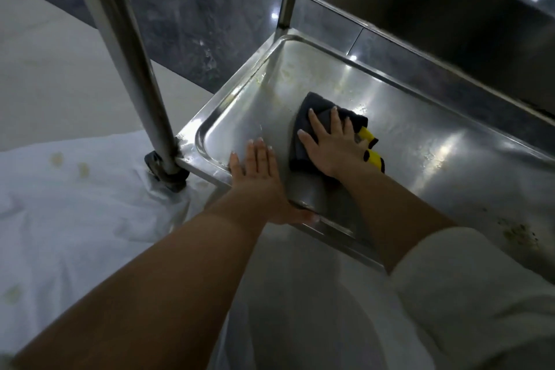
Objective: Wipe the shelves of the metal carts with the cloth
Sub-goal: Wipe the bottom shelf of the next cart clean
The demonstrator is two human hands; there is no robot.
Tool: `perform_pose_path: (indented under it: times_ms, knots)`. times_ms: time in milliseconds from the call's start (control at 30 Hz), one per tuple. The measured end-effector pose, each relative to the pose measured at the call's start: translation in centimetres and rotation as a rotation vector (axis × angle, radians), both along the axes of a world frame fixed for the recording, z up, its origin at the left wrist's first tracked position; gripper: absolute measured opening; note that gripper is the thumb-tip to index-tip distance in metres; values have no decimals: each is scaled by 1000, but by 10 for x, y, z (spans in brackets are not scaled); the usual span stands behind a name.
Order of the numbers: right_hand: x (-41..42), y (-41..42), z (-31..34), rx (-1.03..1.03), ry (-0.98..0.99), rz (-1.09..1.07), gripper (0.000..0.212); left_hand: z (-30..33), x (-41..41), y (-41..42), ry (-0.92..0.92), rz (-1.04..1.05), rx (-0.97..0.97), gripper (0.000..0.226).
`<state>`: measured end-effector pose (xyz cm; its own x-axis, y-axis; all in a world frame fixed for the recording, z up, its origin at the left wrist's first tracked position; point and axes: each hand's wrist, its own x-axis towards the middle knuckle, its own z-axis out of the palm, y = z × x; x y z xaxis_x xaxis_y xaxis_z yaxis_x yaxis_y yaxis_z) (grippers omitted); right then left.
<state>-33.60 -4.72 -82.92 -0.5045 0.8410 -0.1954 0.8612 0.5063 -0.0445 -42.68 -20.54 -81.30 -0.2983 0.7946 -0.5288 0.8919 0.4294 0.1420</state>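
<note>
Head view, lower shelf of cart. Step in hand: wiping. Right hand [333, 147], fingers straight and spread, presses the folded dark grey cloth with yellow trim [306, 117] flat at frame centre on the shallow stainless-steel tray shelf with rounded corners [435, 141]. Left hand [258, 171], open, rests on the shelf's near rim. Yellowish residue, possibly dried spill, streaks the upper-left corner; specks lie lower right. Next move, by judgement: a pressed sweep toward those patches. Round steel post [132, 69] stands at left.

No readable text, labels, brands or numbers anywhere in view
</note>
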Motion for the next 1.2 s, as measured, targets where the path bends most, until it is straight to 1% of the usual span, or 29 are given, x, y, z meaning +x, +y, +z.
perform_pose_path:
  times_ms: [100, 167, 233, 300, 367, 400, 467, 533, 567, 633, 767, 867, 933, 1000, 1067, 1133, 1200]
  knots:
    - [9, -17, 1, 47, -16, 151, 60, 1, -1, -1, -14, -6, 12, 149]
    - [39, -32, 5, 91, -23, 276, 62, 2, -1, -2, -20, -19, 17, 148]
    - [78, -42, 6, 154, -41, 319, 64, 3, -1, -3, -19, -23, 20, 147]
    - [115, -45, 9, 217, -22, 219, 67, 4, -1, -4, -18, -31, 30, 145]
    - [144, -38, 11, 217, -9, 7, 72, 5, 0, -6, -16, -42, 37, 144]
    - [153, -32, 10, 184, -11, -106, 74, 5, 0, -6, -12, -44, 39, 143]
    - [152, -20, 7, 74, -26, -275, 74, 5, 0, -7, -5, -43, 40, 142]
    - [131, -13, 7, 38, -61, -360, 70, 5, 0, -6, -5, -42, 38, 143]
    - [117, -12, 8, 34, -79, -367, 69, 5, 0, -5, -9, -42, 38, 143]
    - [87, -11, 10, 25, -91, -291, 66, 5, -1, -5, -8, -38, 34, 144]
    - [27, -11, 11, 19, -62, -36, 63, 1, 1, -2, 0, -24, 38, 149]
    - [-28, -10, 9, -10, -53, 56, 59, -4, 0, 0, 6, 1, 49, 152]
    - [-51, -10, 6, 6, -40, 104, 57, -8, -1, 1, 1, 1, 61, 152]
    - [-51, -8, 3, 50, -22, 160, 56, -10, -2, 0, -7, 5, 80, 153]
    - [-30, -3, 1, 87, -9, 200, 56, -9, -2, 0, -17, 1, 81, 155]
    - [3, 6, -1, 104, -13, 154, 57, -6, -2, 1, -16, -14, 67, 155]
    - [42, 16, -1, 105, -38, 47, 57, -3, -1, 2, -4, -23, 47, 152]
